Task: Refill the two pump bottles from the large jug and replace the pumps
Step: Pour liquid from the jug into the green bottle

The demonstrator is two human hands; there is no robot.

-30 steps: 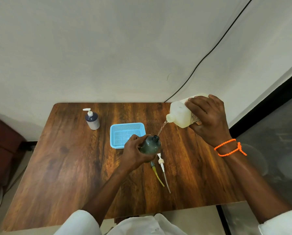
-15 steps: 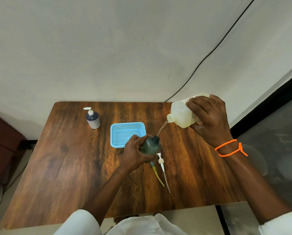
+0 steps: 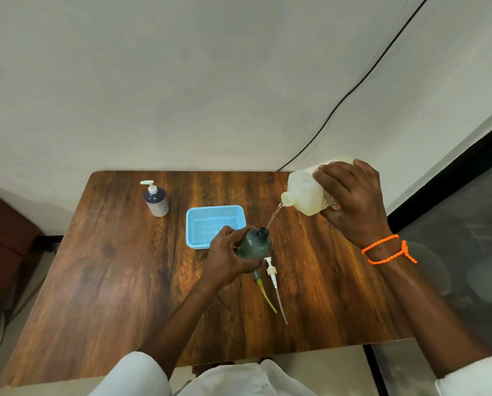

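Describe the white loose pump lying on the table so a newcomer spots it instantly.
On the brown wooden table, look just below the dark green bottle in the left hand. Two pumps lie there; it is the white-collared pump with the clear tube, right of the yellow-tubed pump.

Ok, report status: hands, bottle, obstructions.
Left hand grips green bottle. Right hand tilts jug, stream entering neck. Two pumps lying beside; nothing blocking.

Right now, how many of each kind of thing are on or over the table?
Bottles: 2, green and blue
Jug: 1
Loose pumps: 2, white and yellow-tubed
Basket: 1
Total: 6
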